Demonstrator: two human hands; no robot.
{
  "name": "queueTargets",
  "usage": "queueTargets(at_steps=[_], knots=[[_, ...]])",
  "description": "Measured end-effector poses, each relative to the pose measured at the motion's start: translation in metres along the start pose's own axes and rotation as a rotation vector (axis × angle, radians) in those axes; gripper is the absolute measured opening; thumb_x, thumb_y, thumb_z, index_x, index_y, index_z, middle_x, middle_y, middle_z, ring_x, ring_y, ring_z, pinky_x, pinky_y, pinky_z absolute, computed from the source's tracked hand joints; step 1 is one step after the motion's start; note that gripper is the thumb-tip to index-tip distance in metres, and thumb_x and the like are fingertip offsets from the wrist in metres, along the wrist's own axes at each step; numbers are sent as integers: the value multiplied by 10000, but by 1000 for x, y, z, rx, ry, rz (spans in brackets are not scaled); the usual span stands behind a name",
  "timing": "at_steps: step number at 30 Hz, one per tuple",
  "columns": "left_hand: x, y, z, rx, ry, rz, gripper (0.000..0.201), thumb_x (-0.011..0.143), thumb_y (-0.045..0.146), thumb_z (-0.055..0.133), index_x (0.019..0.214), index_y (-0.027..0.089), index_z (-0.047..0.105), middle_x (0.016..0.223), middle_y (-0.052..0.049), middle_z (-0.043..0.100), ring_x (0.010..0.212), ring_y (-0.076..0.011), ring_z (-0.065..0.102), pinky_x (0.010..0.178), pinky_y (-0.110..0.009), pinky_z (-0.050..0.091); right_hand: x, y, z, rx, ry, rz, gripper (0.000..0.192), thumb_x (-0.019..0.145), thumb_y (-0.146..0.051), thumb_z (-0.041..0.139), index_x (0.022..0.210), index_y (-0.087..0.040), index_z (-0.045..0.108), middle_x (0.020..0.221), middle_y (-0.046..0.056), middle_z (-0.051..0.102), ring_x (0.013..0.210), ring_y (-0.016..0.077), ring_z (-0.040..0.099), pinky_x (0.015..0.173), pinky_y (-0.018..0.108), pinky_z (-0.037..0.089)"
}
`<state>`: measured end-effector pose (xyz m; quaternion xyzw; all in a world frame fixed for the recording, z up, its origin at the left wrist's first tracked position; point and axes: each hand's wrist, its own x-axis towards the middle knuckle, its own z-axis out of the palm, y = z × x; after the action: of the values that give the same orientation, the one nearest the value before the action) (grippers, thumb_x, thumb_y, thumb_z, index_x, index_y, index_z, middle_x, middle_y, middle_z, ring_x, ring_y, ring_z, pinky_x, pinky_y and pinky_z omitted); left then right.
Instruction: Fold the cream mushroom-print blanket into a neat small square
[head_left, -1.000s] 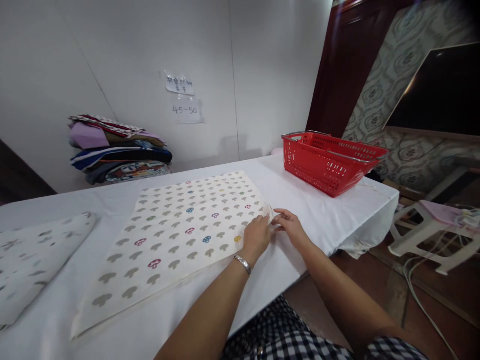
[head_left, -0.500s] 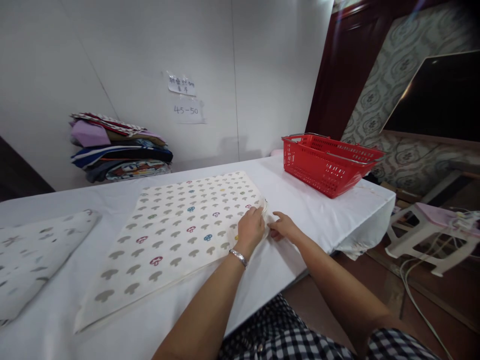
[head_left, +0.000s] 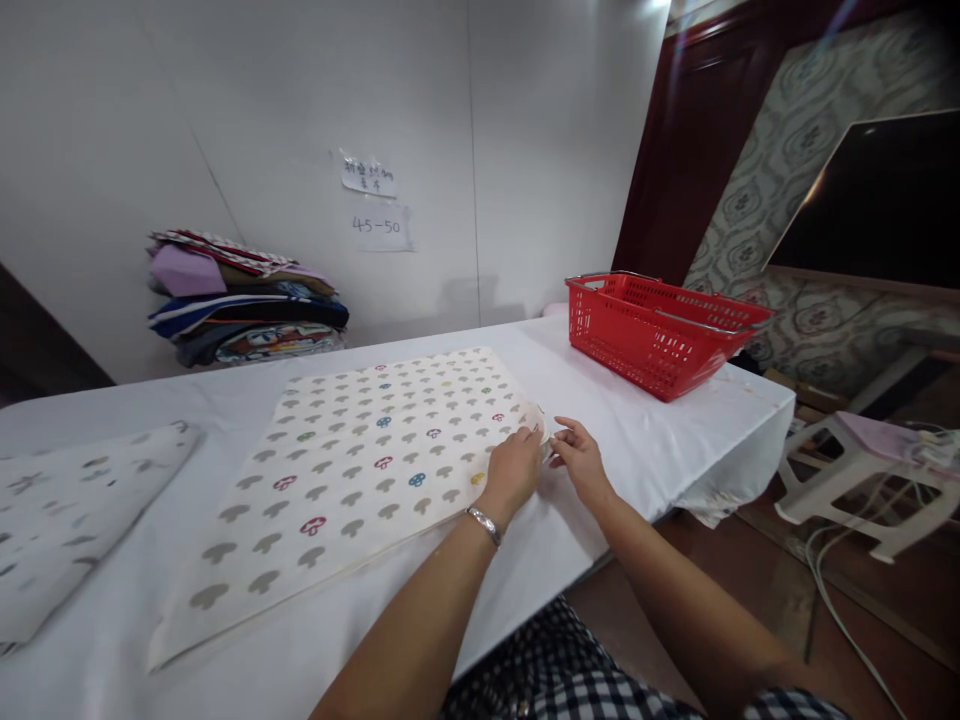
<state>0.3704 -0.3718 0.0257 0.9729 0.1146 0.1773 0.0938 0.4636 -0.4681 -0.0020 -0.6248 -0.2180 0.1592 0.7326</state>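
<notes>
A cream cloth (head_left: 352,440) printed with grey and coloured mushrooms lies folded flat on the white-covered table. At its right edge, my left hand (head_left: 516,465), with a silver bracelet at the wrist, has its fingers closed on the cloth's near right corner. My right hand (head_left: 581,460) is just to the right of it, thumb and fingers pinching the edge of the same corner. A small part of the cloth is lifted and curled between both hands. The fingertips of the left hand are partly hidden.
Another pale patterned cloth (head_left: 82,510) lies at the left. A stack of folded fabrics (head_left: 247,300) stands at the back left. The red basket (head_left: 660,340) sits at the table's right end. A white stool (head_left: 862,480) with cables is beyond it.
Both hands have shifted slightly right along the cloth's edge. The corner is now curled up more between them, and my right hand has come closer to it.
</notes>
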Motion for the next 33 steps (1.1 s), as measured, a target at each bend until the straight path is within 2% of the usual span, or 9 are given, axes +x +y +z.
queueTargets(at_steps=[10, 16, 20, 27, 33], knots=[[3, -6, -19, 18, 107, -92, 287, 847, 128, 385, 1087, 199, 525, 980, -61, 554, 914, -185, 533, 701, -281, 416, 1, 2, -2, 10, 50, 58, 445, 618, -325, 643, 1027, -197, 524, 710, -44, 523, 588, 117, 551, 474, 251, 485], [0, 4, -8, 16, -31, -39, 208, 872, 176, 382, 985, 194, 557, 945, -53, 560, 831, -168, 556, 655, -270, 410, -1, -4, 4, 5, 28, 10, 428, 621, -337, 653, 1013, -201, 544, 724, -43, 514, 606, 109, 539, 488, 248, 499], [-1, 8, -4, 14, -54, -58, 244, 902, 203, 329, 1021, 191, 541, 950, -55, 559, 835, -169, 559, 651, -274, 414, -1, -5, 5, 12, 32, 3, 421, 616, -337, 657, 998, -197, 551, 706, -52, 522, 602, 109, 544, 488, 243, 499], [-1, 11, -3, -33, -77, -61, 243, 876, 167, 363, 1056, 186, 526, 972, -56, 559, 867, -164, 552, 694, -270, 423, -3, -6, 5, 6, 27, 50, 400, 629, -305, 641, 1003, -194, 548, 697, -55, 557, 593, 119, 579, 530, 277, 527], [-2, 10, 4, -49, -69, -41, 254, 862, 150, 380, 1075, 177, 513, 993, -64, 552, 892, -176, 541, 707, -285, 433, 0, -11, 4, 3, 23, 108, 416, 661, -355, 661, 1019, -183, 535, 657, -57, 553, 583, 127, 588, 537, 280, 532]])
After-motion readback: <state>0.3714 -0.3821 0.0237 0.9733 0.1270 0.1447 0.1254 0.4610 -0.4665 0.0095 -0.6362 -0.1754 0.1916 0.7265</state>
